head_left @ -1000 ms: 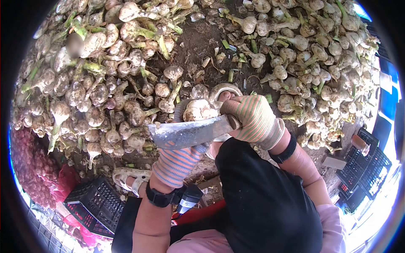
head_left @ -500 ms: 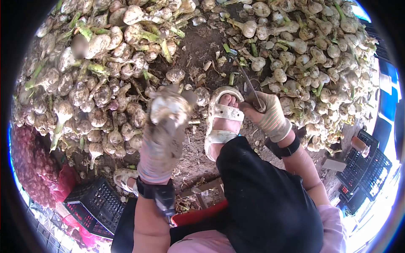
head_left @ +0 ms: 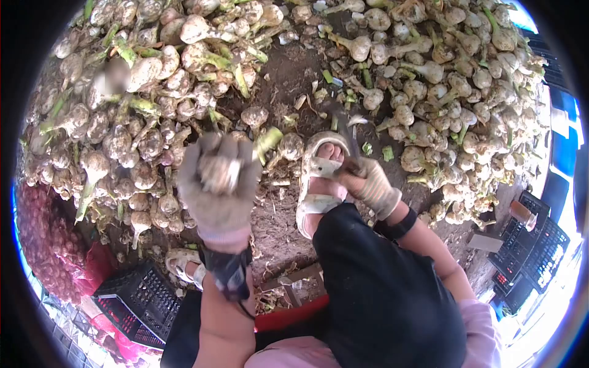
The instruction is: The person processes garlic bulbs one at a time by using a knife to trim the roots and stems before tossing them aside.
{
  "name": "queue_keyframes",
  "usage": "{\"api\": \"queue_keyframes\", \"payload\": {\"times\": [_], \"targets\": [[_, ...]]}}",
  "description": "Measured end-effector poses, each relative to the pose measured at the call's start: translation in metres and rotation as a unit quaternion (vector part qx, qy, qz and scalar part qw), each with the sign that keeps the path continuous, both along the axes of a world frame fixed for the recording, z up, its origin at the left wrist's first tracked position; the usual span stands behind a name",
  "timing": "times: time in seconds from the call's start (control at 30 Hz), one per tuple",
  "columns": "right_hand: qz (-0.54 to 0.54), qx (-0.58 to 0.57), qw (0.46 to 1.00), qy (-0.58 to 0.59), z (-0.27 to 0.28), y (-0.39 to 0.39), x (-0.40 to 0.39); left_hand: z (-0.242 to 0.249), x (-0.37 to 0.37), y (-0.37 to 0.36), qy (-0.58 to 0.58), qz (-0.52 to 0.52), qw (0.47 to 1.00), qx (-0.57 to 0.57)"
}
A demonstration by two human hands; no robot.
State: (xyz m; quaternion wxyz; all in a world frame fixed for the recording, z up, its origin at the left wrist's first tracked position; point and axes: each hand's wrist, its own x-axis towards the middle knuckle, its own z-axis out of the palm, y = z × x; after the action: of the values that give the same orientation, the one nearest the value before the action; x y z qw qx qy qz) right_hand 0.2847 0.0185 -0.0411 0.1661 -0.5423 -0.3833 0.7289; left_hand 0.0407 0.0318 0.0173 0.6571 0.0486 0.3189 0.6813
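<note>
My left hand [head_left: 218,190], in a dirty glove, is turned palm up with its fingers curled around a garlic bulb [head_left: 219,174], which is smeared by motion. Just to the right of those fingers is a blurred green stem piece [head_left: 268,143]. My right hand [head_left: 370,189], in a striped glove with bare fingertips, grips a knife [head_left: 348,136] by its handle. The blade points up and away, next to my sandal [head_left: 320,167], and is partly blurred.
Heaps of garlic lie to the left [head_left: 144,116] and right [head_left: 451,92], with a strip of littered soil [head_left: 285,67] between them. Black crates stand at lower left [head_left: 144,300] and right [head_left: 531,239]. Red mesh sacks [head_left: 49,239] sit at far left.
My left hand has turned palm up and shifted slightly left with the bulb. My right hand and knife have moved left and down, nearer the sandal. A green stem piece now shows between them.
</note>
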Motion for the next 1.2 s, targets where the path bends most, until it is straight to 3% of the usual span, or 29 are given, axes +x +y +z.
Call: {"api": "queue_keyframes", "payload": {"times": [0.03,0.1,0.13,0.17,0.2,0.23,0.27,0.3,0.33,0.37,0.4,0.43,0.47,0.5,0.57,0.6,0.63,0.67,0.7,0.77,0.83,0.87,0.97,1.2], "targets": [[-0.055,-0.003,0.998,-0.013,0.005,-0.002,-0.002,0.000,-0.001,0.003,0.125,0.019,0.986,-0.112],[-0.092,-0.040,0.995,-0.008,0.003,0.000,0.002,-0.002,0.028,0.006,0.185,-0.039,0.979,-0.074],[-0.119,0.059,0.991,0.015,-0.010,-0.002,-0.002,-0.005,0.038,0.005,0.184,-0.038,0.979,-0.075],[-0.143,0.156,0.977,0.036,-0.023,-0.006,-0.012,-0.010,0.049,0.002,0.305,-0.097,0.947,-0.013],[-0.457,-0.166,0.870,0.085,0.033,0.004,-0.040,-0.015,0.059,0.001,0.420,-0.151,0.894,0.051],[-0.455,-0.161,0.872,0.084,0.025,0.005,-0.033,-0.019,0.066,0.005,0.525,-0.199,0.819,0.118],[-0.316,-0.073,0.944,0.055,0.010,0.003,-0.021,-0.023,0.071,0.010,0.619,-0.243,0.725,0.182],[-0.168,0.017,0.985,0.024,0.002,0.003,-0.012,-0.009,0.063,0.042,0.546,-0.176,0.812,0.107],[-0.168,-0.026,0.985,0.017,0.005,0.004,-0.008,-0.031,0.043,0.051,0.704,-0.144,0.695,-0.010],[-0.169,-0.029,0.985,0.017,0.003,0.003,-0.007,-0.029,0.030,0.063,0.773,-0.251,0.548,-0.197],[-0.178,-0.029,0.983,0.023,-0.002,0.000,-0.007,-0.055,0.017,0.066,0.827,-0.308,0.403,-0.242],[-0.187,-0.028,0.982,0.028,-0.007,-0.002,-0.008,-0.086,0.004,0.060,0.860,-0.343,0.310,-0.217],[-0.173,-0.035,0.984,0.021,-0.009,-0.002,-0.008,-0.108,-0.003,0.057,0.861,-0.348,0.293,-0.229],[-0.173,-0.034,0.984,0.021,-0.009,-0.001,-0.010,-0.105,-0.002,0.059,0.861,-0.347,0.294,-0.228],[-0.166,0.015,0.986,0.032,-0.008,0.000,-0.015,-0.098,0.004,0.061,0.819,-0.380,0.350,-0.250],[-0.144,0.016,0.989,0.038,-0.010,0.001,-0.011,-0.091,0.006,0.060,0.780,-0.372,0.434,-0.254],[-0.146,0.016,0.989,0.036,-0.009,0.004,-0.010,-0.083,0.007,0.056,0.780,-0.373,0.434,-0.252],[-0.108,0.088,0.990,-0.016,-0.005,0.009,-0.011,-0.072,0.007,0.048,0.597,-0.307,0.716,-0.191],[-0.068,0.156,0.983,-0.067,-0.004,0.011,-0.011,-0.060,0.006,0.039,0.340,-0.204,0.911,-0.110],[-0.054,0.181,0.979,-0.081,0.002,0.016,-0.010,-0.027,0.007,0.029,0.228,-0.197,0.950,-0.081],[0.151,0.313,0.914,-0.208,0.036,0.033,-0.013,-0.010,0.004,0.018,0.206,-0.177,0.962,-0.039],[0.201,0.343,0.891,-0.220,0.043,0.037,-0.017,-0.006,0.001,0.014,0.202,-0.187,0.960,-0.043],[0.241,0.431,0.853,-0.171,0.055,0.044,-0.032,-0.004,-0.006,-0.001,0.190,-0.228,0.952,-0.074],[0.267,0.452,0.842,-0.126,0.073,0.053,-0.045,-0.020,-0.030,-0.047,0.073,-0.319,0.926,-0.188]]}}
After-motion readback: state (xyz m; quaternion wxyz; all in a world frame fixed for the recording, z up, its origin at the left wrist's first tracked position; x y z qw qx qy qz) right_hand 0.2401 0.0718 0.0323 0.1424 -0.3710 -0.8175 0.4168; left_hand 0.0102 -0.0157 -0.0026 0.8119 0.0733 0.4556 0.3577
